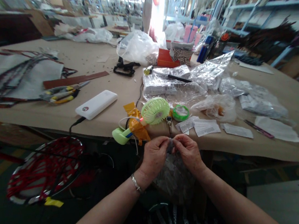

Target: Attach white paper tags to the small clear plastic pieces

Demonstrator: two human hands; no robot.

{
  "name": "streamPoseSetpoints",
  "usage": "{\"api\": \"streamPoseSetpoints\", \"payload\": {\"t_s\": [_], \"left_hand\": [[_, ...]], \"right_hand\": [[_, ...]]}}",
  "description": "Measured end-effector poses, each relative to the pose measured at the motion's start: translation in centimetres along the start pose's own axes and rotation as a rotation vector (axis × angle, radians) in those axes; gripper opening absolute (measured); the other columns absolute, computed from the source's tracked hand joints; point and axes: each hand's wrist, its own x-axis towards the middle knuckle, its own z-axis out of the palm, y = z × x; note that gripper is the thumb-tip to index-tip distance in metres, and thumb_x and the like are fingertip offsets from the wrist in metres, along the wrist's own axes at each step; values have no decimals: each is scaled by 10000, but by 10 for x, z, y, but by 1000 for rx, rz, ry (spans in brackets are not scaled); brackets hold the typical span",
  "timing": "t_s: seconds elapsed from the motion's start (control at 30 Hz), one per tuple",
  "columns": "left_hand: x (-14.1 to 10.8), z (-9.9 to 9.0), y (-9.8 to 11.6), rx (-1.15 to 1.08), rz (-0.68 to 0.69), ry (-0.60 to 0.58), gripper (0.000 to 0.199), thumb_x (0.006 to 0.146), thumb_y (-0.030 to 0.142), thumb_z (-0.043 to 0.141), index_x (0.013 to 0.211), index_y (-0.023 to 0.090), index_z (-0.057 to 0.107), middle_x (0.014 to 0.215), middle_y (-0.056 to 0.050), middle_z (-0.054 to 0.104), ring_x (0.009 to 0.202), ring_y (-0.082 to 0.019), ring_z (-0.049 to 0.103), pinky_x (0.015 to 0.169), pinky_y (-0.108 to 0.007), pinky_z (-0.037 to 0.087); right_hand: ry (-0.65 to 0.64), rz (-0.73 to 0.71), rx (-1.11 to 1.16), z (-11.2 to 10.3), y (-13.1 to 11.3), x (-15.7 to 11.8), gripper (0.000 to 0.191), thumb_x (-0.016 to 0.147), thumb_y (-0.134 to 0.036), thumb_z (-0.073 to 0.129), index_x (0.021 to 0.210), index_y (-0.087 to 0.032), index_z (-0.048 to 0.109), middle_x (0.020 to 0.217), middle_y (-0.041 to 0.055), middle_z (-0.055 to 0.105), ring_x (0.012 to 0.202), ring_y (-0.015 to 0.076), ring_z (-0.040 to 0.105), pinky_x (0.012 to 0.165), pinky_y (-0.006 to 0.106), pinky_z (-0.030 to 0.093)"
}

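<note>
My left hand [157, 153] and my right hand [188, 151] meet at the table's front edge, fingertips pinched together. Between them is a small greyish, see-through plastic piece [170, 146]; its exact kind is mostly hidden by the fingers. Under the hands, in shadow, sits a heap of clear plastic pieces [176, 176], perhaps in a bag. Just beyond the fingertips, a small metal fitting [169, 121] stands at the edge. Left of it a light green fan [155, 110] is fixed with orange tape [138, 124]. A green tape roll [180, 112] lies to the right.
Printed paper slips [206, 127] and a pink-ended cutter [259, 129] lie at right. Behind are a hammer [168, 75] and silvery plastic packs [162, 86]. A white power bank [96, 104] and yellow-handled pliers [63, 94] are left. A red-strapped round frame [45, 169] stands below.
</note>
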Motion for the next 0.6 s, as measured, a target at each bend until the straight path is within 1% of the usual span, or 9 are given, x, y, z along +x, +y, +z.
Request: {"api": "streamPoseSetpoints", "payload": {"t_s": [0.1,0.17,0.23,0.3,0.37,0.4,0.47,0.53,0.6], "left_hand": [[-2,1,-2,-64,-71,-8,167,785,212,534,748,161,688,707,-8,680,658,-118,596,637,-186,442],[-2,1,-3,-92,-110,-10,155,771,207,545,744,158,689,713,-10,685,665,-121,599,643,-190,445],[-3,1,-4,-103,-138,-10,148,760,206,553,739,158,691,718,-11,689,676,-125,603,650,-194,445],[-4,1,-7,-95,-156,-25,151,757,214,555,736,160,695,719,-12,692,684,-131,607,656,-202,446],[-7,3,-10,-74,-167,-52,168,762,231,547,734,163,698,722,-14,695,693,-140,612,664,-213,449],[-8,4,-12,-63,-173,-72,176,764,239,544,739,165,701,730,-16,699,702,-146,616,673,-219,452],[-11,7,-17,-43,-184,-111,185,761,241,540,788,175,711,786,-18,711,751,-156,629,715,-228,457],[-13,8,-21,-18,-193,-130,216,756,233,534,871,188,712,880,-22,716,828,-166,636,780,-237,453],[-14,9,-23,17,-210,-139,251,759,233,520,922,191,706,953,-32,708,895,-177,629,830,-249,439]], "right_hand": [[-6,-12,-91,-4,-3,-6,110,822,-278,543,809,-178,588,530,-54,551,491,95,535,517,208,425],[15,-74,-206,-13,-7,-7,127,835,-273,528,888,-183,600,552,-49,561,502,102,547,527,216,442],[41,-228,-404,-26,-13,-6,166,852,-259,511,972,-192,604,652,-18,610,586,122,584,589,238,470],[52,-426,-673,-40,-20,-1,188,867,-240,492,1001,-197,616,798,30,647,749,157,603,713,281,482],[55,-554,-951,-52,-24,5,210,868,-234,494,1026,-188,624,938,70,649,933,209,567,847,344,447],[60,-577,-1075,-55,-25,7,228,859,-240,512,1052,-181,620,998,83,642,1008,238,535,894,378,419],[61,-574,-1265,-58,-23,10,291,833,-258,558,1107,-170,598,1116,95,614,1117,287,467,955,435,359],[57,-580,-1356,-56,-18,11,313,825,-260,575,1126,-175,587,1174,85,599,1158,300,440,1001,468,291],[60,-610,-1364,-55,-13,10,274,839,-251,563,1105,-196,598,1149,60,624,1150,278,458,1042,475,221]]}}
